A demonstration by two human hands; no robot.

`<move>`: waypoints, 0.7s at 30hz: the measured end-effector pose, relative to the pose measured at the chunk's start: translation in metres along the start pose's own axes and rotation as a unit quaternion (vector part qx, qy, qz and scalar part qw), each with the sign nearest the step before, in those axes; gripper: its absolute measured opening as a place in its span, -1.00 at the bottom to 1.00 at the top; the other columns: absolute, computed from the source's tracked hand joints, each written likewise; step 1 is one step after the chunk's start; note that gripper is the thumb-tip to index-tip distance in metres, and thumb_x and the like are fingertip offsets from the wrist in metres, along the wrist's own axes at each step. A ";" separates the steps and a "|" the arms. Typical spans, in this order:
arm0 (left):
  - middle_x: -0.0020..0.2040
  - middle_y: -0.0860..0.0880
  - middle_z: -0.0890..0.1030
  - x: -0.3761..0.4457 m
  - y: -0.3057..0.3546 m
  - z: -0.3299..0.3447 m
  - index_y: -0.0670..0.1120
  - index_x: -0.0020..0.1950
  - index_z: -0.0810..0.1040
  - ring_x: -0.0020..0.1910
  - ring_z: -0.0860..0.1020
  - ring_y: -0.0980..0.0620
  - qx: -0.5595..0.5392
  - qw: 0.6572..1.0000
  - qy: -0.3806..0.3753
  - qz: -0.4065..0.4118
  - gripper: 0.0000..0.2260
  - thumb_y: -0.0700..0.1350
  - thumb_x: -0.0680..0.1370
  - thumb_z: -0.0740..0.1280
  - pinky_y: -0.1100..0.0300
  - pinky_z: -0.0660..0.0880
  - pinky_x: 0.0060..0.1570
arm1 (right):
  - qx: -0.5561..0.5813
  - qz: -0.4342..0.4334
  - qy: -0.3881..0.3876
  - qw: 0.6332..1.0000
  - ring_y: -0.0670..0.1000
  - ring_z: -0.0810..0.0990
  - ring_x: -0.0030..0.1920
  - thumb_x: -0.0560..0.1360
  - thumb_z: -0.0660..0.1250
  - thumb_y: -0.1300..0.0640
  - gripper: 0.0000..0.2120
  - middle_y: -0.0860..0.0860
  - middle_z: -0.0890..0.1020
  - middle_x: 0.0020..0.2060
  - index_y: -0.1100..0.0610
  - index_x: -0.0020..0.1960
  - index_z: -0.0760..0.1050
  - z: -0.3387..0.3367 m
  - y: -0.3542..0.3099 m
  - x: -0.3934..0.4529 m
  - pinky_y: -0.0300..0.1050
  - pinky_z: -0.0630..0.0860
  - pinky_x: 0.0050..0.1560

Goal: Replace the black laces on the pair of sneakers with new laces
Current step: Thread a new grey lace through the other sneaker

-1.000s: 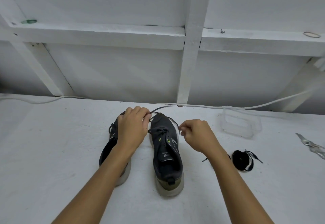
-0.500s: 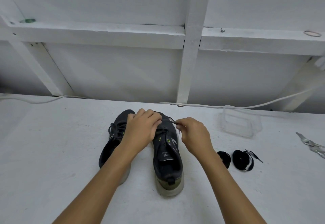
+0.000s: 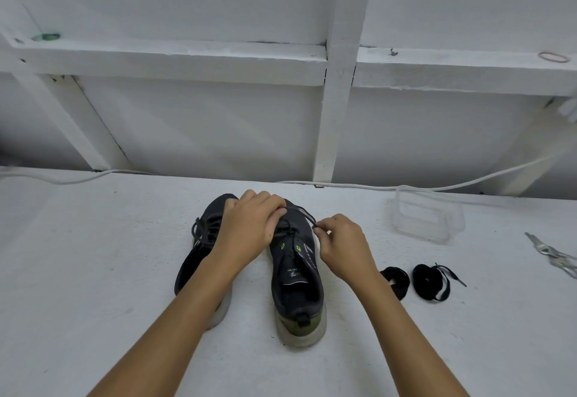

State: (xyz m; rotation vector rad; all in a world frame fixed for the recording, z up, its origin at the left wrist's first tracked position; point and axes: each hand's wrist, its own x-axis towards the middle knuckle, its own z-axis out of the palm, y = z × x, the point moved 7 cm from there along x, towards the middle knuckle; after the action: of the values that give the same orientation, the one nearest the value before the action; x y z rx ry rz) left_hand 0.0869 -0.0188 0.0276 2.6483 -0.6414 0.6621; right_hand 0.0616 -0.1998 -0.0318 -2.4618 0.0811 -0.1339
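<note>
Two dark grey sneakers stand side by side on the white surface, toes pointing away. My left hand lies over the toe end of the right sneaker, fingers pressed on its black lace. My right hand pinches an end of that lace beside the shoe's right edge. The left sneaker keeps its black lace and is partly hidden under my left forearm. Two coiled black laces lie to the right of the shoes.
A clear plastic container sits at the back right. A metal tool lies at the far right edge. A white cable runs along the wall base, under a white shelf ledge.
My left hand came down from the toe tip onto the right sneaker's laces. My right hand moved in towards the shoe, then drew slightly right with the lace end.
</note>
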 end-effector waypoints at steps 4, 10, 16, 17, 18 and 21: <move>-0.13 0.17 0.56 -0.007 0.006 0.011 0.11 0.09 0.51 -0.06 0.46 0.10 -0.100 0.987 -0.101 -0.078 -0.88 0.02 0.56 0.34 0.06 0.34 -0.06 | 0.171 0.094 0.015 0.981 -0.04 0.66 -0.14 0.57 0.36 0.18 -0.91 -0.05 0.70 -0.19 0.09 0.03 0.63 0.002 0.011 -0.003 -0.17 0.56 -0.07; -0.12 0.13 0.47 -0.026 -0.001 0.032 0.10 0.20 0.35 -0.18 0.50 0.15 -0.197 0.954 -0.120 -0.191 -0.60 -0.04 0.48 0.48 0.12 0.52 -0.07 | 0.458 0.281 -0.029 0.843 -0.04 0.65 -0.18 0.58 0.40 0.20 -0.92 0.08 0.71 -0.18 0.19 0.04 0.64 0.034 0.025 -0.019 -0.15 0.65 -0.14; -0.16 0.12 0.57 -0.028 -0.002 0.045 0.08 -0.10 0.63 -0.14 0.55 0.12 -0.172 0.945 -0.191 -0.202 -0.96 0.02 0.53 0.41 0.10 0.53 -0.05 | 0.488 0.313 0.009 0.815 -0.04 0.65 -0.22 0.53 0.45 0.23 -0.95 0.07 0.72 -0.19 0.19 -0.02 0.66 0.042 0.034 -0.023 -0.24 0.58 -0.22; -0.13 0.12 0.60 -0.028 -0.003 0.049 0.08 -0.07 0.68 -0.09 0.57 0.10 -0.169 0.938 -0.222 -0.207 -0.92 0.02 0.54 0.39 0.09 0.54 0.01 | 0.478 0.301 0.011 0.825 -0.04 0.65 -0.23 0.52 0.45 0.23 -0.95 0.08 0.73 -0.19 0.18 -0.02 0.67 0.041 0.033 -0.023 -0.23 0.58 -0.22; -0.11 0.13 0.63 -0.028 -0.004 0.053 0.09 -0.03 0.71 -0.05 0.59 0.09 -0.165 0.931 -0.246 -0.212 -0.89 0.02 0.55 0.38 0.10 0.54 0.04 | 0.465 0.286 0.011 0.838 -0.04 0.65 -0.24 0.52 0.45 0.24 -0.96 0.09 0.74 -0.19 0.18 -0.04 0.68 0.040 0.031 -0.022 -0.22 0.58 -0.21; -0.21 0.19 0.62 -0.023 -0.007 0.057 0.11 -0.01 0.72 -0.07 0.60 0.13 -0.172 0.916 -0.271 -0.241 -0.87 -0.03 0.50 0.41 0.14 0.56 0.05 | 0.429 0.236 0.008 0.872 -0.05 0.64 -0.28 0.52 0.45 0.23 -0.95 0.09 0.73 -0.25 0.15 -0.07 0.69 0.036 0.025 -0.021 -0.20 0.59 -0.23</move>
State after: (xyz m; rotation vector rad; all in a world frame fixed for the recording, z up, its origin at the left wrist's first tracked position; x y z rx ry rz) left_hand 0.0920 -0.0288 -0.0330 2.4877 -0.1780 -0.3123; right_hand 0.0446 -0.1948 -0.0765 -1.4927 0.5115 0.0271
